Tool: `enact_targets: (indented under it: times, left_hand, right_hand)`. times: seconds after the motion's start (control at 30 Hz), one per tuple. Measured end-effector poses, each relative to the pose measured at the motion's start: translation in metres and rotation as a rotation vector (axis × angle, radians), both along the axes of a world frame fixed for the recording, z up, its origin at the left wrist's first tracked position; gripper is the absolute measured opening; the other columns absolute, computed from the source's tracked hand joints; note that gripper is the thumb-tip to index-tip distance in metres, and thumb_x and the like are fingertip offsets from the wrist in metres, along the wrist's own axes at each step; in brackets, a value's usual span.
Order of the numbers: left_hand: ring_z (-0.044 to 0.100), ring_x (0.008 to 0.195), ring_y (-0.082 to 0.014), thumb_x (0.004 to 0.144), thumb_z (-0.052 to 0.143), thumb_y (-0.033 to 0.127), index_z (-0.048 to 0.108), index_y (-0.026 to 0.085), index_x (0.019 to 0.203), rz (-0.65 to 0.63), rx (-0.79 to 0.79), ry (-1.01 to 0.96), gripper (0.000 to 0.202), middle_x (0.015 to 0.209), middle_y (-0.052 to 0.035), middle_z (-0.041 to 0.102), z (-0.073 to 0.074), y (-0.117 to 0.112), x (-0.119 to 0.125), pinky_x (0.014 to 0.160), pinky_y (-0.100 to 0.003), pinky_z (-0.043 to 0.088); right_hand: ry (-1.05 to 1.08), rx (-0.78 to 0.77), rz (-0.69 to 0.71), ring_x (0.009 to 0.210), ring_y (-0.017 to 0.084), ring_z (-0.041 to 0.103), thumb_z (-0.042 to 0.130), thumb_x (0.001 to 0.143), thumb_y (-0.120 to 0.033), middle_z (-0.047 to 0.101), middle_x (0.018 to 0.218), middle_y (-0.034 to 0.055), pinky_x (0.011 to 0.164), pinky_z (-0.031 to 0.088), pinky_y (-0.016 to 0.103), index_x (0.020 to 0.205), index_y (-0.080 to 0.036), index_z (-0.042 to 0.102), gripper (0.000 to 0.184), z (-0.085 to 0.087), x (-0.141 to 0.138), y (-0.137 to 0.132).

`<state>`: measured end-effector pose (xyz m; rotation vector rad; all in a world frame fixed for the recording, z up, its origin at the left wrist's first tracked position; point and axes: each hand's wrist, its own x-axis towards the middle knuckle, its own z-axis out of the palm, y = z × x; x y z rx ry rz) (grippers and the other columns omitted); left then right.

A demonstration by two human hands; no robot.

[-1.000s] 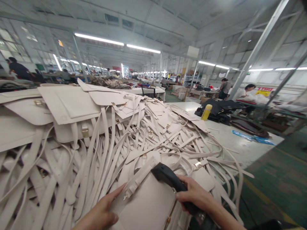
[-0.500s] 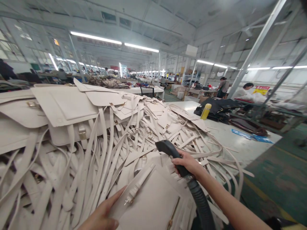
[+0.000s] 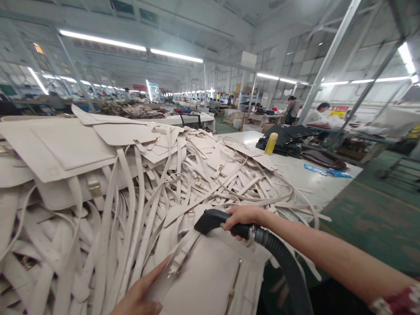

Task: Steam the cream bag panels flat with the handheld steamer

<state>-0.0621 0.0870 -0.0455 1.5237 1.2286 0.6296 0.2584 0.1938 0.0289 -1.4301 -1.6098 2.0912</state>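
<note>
On the factory floor, I have my right hand [image 3: 244, 217] wrapped tight around the black nozzle [image 3: 213, 220] of a ribbed vacuum hose [image 3: 285, 262], its mouth aimed left over the top edge of a cream leather bag panel [image 3: 206, 280] at the near edge of the table [image 3: 295, 173]. My left hand [image 3: 139, 295] lies flat and open on the panel's left edge, fingers spread along it, gripping nothing, just beside a buckled strap [image 3: 183, 258] that runs across the panel. By my reading, the work is in its early part: only this one panel sits under the nozzle, and the heap of cream straps and bag pieces [image 3: 157, 183] behind it (it fills the table's near and left sides up to the stacked flaps [image 3: 65, 144]) looks unsorted. How many pieces are already cleaned I cannot tell. Toward the far right corner of the table stand a yellow bottle [image 3: 271, 143] and a pile of dark bags [image 3: 288, 140]; other workers [image 3: 320, 113] bend over benches beyond.
</note>
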Motion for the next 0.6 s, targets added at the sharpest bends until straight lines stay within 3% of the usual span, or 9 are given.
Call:
enact_targets:
  times: [0.1, 0.23, 0.37, 0.47, 0.6]
  left_hand:
    - [0.033, 0.123, -0.0296, 0.055, 0.053, 0.023, 0.042, 0.019, 0.129, -0.004, -0.008, -0.002, 0.075, 0.131, -0.0031, 0.043, 0.001, 0.001, 0.002, 0.102, -0.046, 0.022]
    - [0.032, 0.123, -0.0299, 0.054, 0.056, 0.024, 0.042, 0.021, 0.128, -0.014, -0.018, -0.030, 0.076, 0.131, -0.0016, 0.042, -0.003, 0.003, -0.001, 0.102, -0.047, 0.023]
    - [0.032, 0.123, -0.0288, 0.055, 0.055, 0.024, 0.040, 0.020, 0.130, -0.009, -0.078, -0.093, 0.076, 0.131, -0.0020, 0.042, 0.000, 0.002, 0.000, 0.102, -0.046, 0.023]
    - [0.032, 0.123, -0.0285, 0.054, 0.057, 0.023, 0.044, 0.020, 0.127, 0.024, -0.077, -0.073, 0.074, 0.130, -0.0022, 0.044, 0.005, 0.002, 0.003, 0.104, -0.046, 0.017]
    - [0.038, 0.120, -0.0302, 0.053, 0.065, 0.028, 0.051, 0.024, 0.121, 0.068, -0.029, -0.071, 0.069, 0.125, 0.0003, 0.049, -0.003, 0.005, 0.002, 0.103, -0.045, 0.022]
  right_hand:
    - [0.019, 0.055, -0.035, 0.038, 0.014, 0.055, 0.064, 0.061, -0.020, 0.055, 0.046, -0.0026, 0.033, 0.044, 0.018, 0.081, -0.017, 0.051, 0.024, -0.001, -0.007, 0.021]
    - [0.118, 0.136, -0.110, 0.045, 0.011, 0.056, 0.057, 0.070, -0.026, 0.054, 0.054, -0.0060, 0.039, 0.047, 0.017, 0.086, -0.022, 0.046, 0.020, 0.008, -0.001, 0.024]
    - [0.106, 0.031, 0.040, 0.043, 0.013, 0.056, 0.063, 0.064, -0.024, 0.058, 0.057, -0.0016, 0.038, 0.048, 0.021, 0.084, -0.019, 0.049, 0.024, 0.018, 0.012, 0.009]
    - [0.055, -0.018, 0.098, 0.041, 0.016, 0.056, 0.065, 0.061, -0.022, 0.057, 0.051, 0.0002, 0.035, 0.048, 0.025, 0.080, -0.017, 0.051, 0.024, 0.008, 0.005, 0.000]
    - [0.056, 0.190, -0.087, 0.038, 0.014, 0.054, 0.063, 0.061, -0.019, 0.054, 0.049, -0.0035, 0.032, 0.043, 0.018, 0.085, -0.019, 0.052, 0.027, -0.007, -0.012, 0.004]
